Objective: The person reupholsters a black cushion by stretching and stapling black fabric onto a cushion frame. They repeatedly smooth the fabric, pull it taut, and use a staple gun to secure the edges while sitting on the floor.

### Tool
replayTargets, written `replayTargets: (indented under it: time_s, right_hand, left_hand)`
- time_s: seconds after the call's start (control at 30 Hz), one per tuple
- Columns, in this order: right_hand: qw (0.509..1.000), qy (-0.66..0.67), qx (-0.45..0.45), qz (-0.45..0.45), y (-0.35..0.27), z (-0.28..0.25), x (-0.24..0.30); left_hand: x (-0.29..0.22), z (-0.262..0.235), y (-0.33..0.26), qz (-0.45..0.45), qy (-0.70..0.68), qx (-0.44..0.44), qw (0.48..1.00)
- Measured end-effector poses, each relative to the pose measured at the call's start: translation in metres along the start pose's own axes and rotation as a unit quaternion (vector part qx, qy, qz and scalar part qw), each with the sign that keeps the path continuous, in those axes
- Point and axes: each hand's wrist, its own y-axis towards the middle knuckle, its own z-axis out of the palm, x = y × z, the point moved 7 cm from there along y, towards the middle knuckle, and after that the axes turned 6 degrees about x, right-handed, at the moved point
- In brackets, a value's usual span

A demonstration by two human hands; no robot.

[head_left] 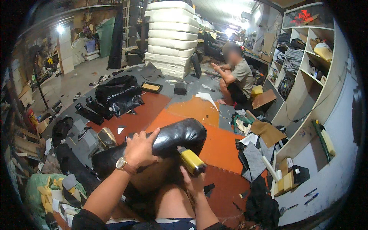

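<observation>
A long padded cushion (178, 134) in shiny black covering lies slantwise across my lap, its rounded end pointing to the far right. My left hand (142, 149), with a watch on the wrist, grips the cushion's near side, fingers over the top and thumb along the lower edge. In my right hand (193, 182) is a yellow and black staple gun (191, 160). Its nose points up and left at the cushion's near edge; whether it touches cannot be made out. The fingers of that hand are partly hidden under the tool.
Orange and brown mats (222, 149) cover the floor ahead. Black covered pieces (124, 100) lie far left, scraps (255, 159) at the right. A person (239, 76) sits beyond, near a stack of white foam blocks (170, 38). White shelves (306, 84) line the right wall.
</observation>
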Motion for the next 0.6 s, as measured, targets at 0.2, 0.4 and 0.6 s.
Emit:
replayTargets:
  time_s: [0.2,0.4,0.6]
  right_hand:
    - [0.998,-0.012,0.011,-0.067,-0.001,0.009,0.021]
    - [0.998,-0.052,0.009,-0.044,-0.015,0.018,0.006]
    - [0.998,-0.035,0.03,-0.052,-0.015,0.016,-0.007]
  left_hand:
    - [-0.001,0.001,-0.002,0.005,0.01,-0.018,1.0]
    - [0.001,0.004,-0.001,-0.002,0.008,-0.016,1.0]
    - [0.007,0.006,0.001,0.013,-0.009,-0.016,1.0]
